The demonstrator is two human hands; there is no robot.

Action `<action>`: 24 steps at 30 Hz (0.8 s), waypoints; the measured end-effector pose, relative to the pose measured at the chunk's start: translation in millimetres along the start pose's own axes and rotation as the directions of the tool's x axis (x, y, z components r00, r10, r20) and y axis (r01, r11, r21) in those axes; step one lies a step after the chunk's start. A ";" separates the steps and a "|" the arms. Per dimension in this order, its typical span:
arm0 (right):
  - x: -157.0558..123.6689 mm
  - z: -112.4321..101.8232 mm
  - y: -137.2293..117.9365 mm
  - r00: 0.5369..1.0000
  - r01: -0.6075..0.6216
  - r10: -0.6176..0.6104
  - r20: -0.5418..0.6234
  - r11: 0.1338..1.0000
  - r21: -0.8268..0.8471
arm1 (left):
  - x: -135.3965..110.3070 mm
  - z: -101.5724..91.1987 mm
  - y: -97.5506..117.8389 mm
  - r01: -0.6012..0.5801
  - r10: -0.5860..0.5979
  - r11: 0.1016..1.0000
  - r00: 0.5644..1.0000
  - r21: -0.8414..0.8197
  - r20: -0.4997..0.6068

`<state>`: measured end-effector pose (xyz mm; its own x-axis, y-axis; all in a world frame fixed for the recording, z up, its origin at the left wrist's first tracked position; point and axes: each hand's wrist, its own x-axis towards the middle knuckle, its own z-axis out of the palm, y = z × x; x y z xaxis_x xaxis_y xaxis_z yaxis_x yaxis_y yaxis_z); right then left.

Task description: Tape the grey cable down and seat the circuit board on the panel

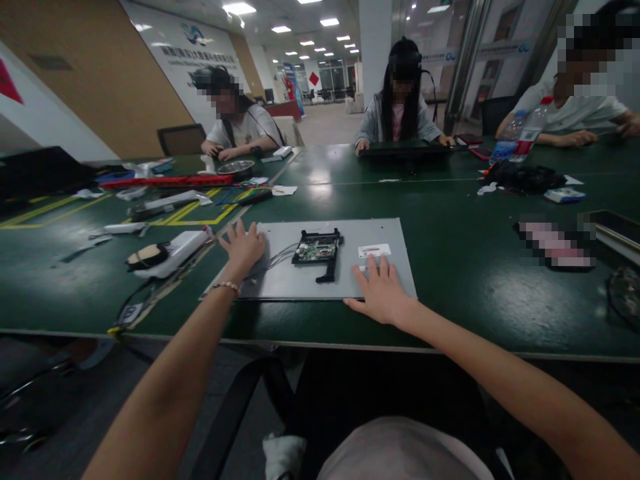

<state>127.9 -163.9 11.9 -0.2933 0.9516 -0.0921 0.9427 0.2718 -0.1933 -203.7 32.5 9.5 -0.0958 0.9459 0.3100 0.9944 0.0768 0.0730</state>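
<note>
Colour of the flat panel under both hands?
Light grey: the panel shows best in the head view.

The left hand [244, 248] hides part of the grey panel [295, 285] — the right hand [384, 295] hides another. Print on the white label [374, 251] is too small to read. Pixelation blurs a pink object [555, 245] — the picture's right edge cuts off a dark object [626, 300].

The grey panel [363, 232] lies flat on the green table [465, 267], near its edge. Around mid-panel sits a green circuit board [316, 249] in a black frame [327, 270], thin wires [274, 259] trailing left; a white label [374, 251] lies right.
</note>
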 end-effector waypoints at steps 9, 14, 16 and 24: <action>1.2 -1.9 -3.8 1.000 -0.008 0.008 -0.008 0.999 -0.051 | -86.4 -19.1 134.1 -0.257 0.275 0.960 0.942 -0.114 0.191; 0.8 -1.6 -3.2 1.000 0.001 -0.002 -0.020 0.999 -0.039 | -87.3 -15.1 134.5 -0.239 0.251 0.968 0.927 -0.078 0.279; 0.2 -1.1 -2.9 1.000 0.002 -0.003 -0.031 1.000 -0.026 | -73.3 -15.3 117.0 -0.176 0.187 0.982 0.941 -0.063 0.283; -1.2 1.2 -0.3 0.999 0.017 -0.017 -0.045 1.000 0.010 | -49.5 -15.9 66.0 0.016 0.006 0.994 0.979 -0.108 0.203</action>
<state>127.8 -165.3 10.9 -0.3014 0.9525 -0.0443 0.9359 0.2866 -0.2048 -134.0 -14.3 14.1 -0.0786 0.9906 0.1117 0.9821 0.0577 0.1795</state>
